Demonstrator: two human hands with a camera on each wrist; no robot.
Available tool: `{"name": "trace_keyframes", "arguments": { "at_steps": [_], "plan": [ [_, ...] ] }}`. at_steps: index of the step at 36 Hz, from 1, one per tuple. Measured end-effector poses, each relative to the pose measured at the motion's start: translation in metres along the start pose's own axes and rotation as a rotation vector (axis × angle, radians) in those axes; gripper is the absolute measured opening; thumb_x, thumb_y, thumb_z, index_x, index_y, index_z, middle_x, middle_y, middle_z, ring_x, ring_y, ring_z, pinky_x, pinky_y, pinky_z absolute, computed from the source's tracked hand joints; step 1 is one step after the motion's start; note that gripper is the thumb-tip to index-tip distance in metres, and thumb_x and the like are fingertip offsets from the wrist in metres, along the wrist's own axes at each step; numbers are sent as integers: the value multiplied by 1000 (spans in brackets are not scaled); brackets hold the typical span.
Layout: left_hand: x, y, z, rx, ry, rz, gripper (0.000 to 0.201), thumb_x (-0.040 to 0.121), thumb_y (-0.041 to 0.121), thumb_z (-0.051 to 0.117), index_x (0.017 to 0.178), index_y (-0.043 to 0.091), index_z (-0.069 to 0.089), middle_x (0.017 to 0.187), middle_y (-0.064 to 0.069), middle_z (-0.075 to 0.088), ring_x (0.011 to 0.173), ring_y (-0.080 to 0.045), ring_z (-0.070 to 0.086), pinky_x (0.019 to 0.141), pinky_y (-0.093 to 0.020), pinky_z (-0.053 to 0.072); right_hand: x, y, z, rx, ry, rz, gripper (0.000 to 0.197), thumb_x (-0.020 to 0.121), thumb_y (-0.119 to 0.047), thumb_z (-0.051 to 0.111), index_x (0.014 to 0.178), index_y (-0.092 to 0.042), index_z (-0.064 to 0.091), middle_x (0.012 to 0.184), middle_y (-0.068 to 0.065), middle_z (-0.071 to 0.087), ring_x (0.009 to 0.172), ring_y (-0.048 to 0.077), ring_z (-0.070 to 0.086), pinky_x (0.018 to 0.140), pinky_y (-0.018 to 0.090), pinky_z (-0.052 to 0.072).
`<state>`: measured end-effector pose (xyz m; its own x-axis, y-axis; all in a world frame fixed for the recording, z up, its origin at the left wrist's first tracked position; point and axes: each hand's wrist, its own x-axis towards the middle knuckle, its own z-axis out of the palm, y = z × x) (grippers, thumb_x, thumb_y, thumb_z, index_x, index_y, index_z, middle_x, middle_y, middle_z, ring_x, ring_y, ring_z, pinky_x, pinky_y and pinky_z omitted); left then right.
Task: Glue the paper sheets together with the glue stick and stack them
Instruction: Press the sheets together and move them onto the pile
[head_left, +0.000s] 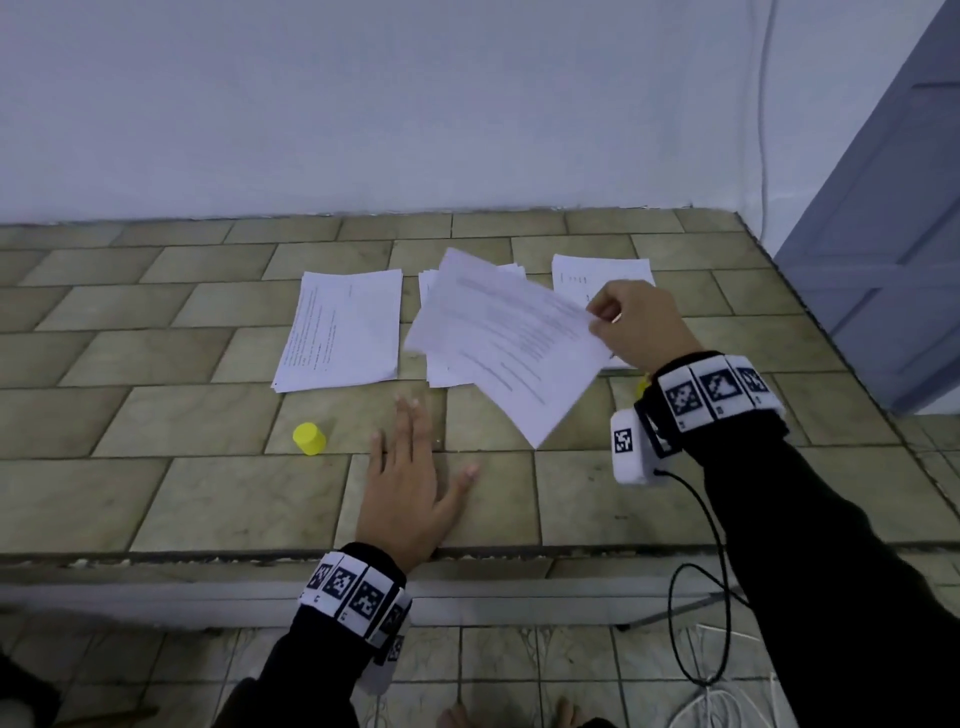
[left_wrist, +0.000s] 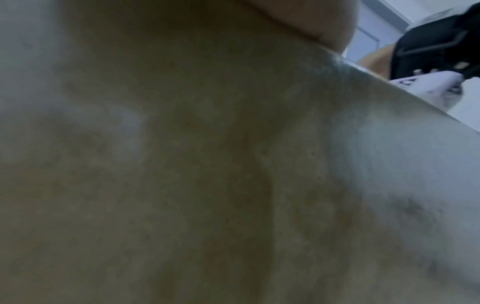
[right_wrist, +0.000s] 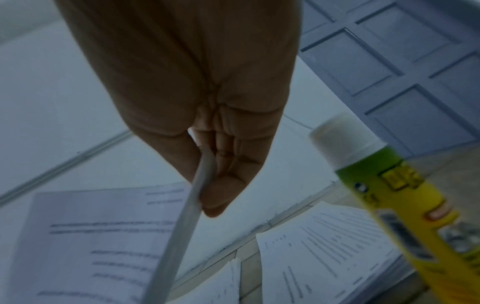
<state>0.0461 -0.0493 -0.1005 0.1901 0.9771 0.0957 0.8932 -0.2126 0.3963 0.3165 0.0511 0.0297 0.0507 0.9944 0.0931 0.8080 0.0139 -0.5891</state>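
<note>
My right hand (head_left: 597, 322) pinches the right edge of a few printed paper sheets (head_left: 514, 343) and holds them tilted above the middle paper stack (head_left: 434, 366). In the right wrist view the right hand (right_wrist: 205, 181) holds the sheets' edge (right_wrist: 182, 226) between thumb and fingers. Another stack (head_left: 343, 327) lies to the left and a third stack (head_left: 597, 275) behind my right hand. The yellow glue stick (right_wrist: 405, 205) stands uncapped beside my right wrist, mostly hidden in the head view. Its yellow cap (head_left: 309, 439) stands left of my left hand (head_left: 421, 457), which rests flat on the tiled counter (head_left: 182, 493) with straight fingers.
The counter's front edge (head_left: 467, 556) runs under my left wrist. A white wall stands behind the papers and a blue-grey door (head_left: 883, 234) at the right. A black cable (head_left: 696, 519) hangs from my right wrist. The left wrist view shows only blurred tile.
</note>
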Motion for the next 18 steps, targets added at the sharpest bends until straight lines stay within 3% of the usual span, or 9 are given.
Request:
{"name": "trace_keyframes", "arguments": {
  "at_steps": [4, 7, 9, 11, 14, 15, 18],
  "plan": [
    [0, 2, -1, 47, -6, 4, 101, 85, 80, 2, 157, 9, 1, 161, -6, -13, 148, -10, -8, 123, -43, -2, 12, -5, 10, 183, 65, 100, 17, 90, -2, 53, 102, -13, 53, 80, 5, 64, 55, 6, 60, 42, 9, 42],
    [1, 2, -1, 67, -20, -3, 102, 85, 81, -1, 157, 10, 11, 165, -8, 2, 152, -17, 1, 123, -45, 1, 19, -11, 23, 214, 70, 154, 15, 90, -2, 53, 99, -13, 58, 83, 7, 64, 61, 12, 62, 57, 26, 51],
    [1, 2, -1, 91, -39, -12, 98, 87, 78, 2, 158, 12, 11, 166, -6, 3, 153, -16, 1, 123, -44, -1, 25, -13, 33, 198, 78, 168, 16, 89, -2, 54, 91, -13, 65, 91, 8, 69, 75, 18, 64, 59, 21, 47],
    [1, 2, -2, 97, -48, -19, 94, 87, 76, 6, 158, 15, 11, 166, -3, 1, 152, -15, -2, 123, -42, -3, 29, -13, 45, 240, 48, 208, 17, 89, -3, 54, 92, -4, 71, 95, 9, 71, 84, 21, 68, 60, 15, 51],
    [2, 3, -3, 103, -62, -25, 93, 86, 75, 6, 158, 16, 12, 166, -2, 0, 152, -14, -4, 123, -40, -6, 34, -16, 61, 241, -43, 240, 25, 88, -2, 55, 101, 16, 65, 99, 24, 71, 84, 30, 71, 82, 40, 58],
    [3, 3, -2, 103, -65, -26, 93, 86, 75, 5, 158, 16, 13, 166, -1, 0, 152, -14, -4, 122, -39, -7, 35, -17, 65, 227, -76, 246, 25, 86, 0, 55, 103, 15, 65, 100, 25, 71, 85, 32, 71, 86, 41, 56],
    [3, 3, -3, 98, -69, -28, 94, 85, 76, 4, 158, 16, 15, 166, -1, 0, 152, -13, -5, 122, -38, -8, 37, -19, 71, 158, -163, 247, 23, 85, 0, 62, 107, 2, 69, 103, 13, 71, 92, 27, 70, 81, 27, 54]
  ]
}}
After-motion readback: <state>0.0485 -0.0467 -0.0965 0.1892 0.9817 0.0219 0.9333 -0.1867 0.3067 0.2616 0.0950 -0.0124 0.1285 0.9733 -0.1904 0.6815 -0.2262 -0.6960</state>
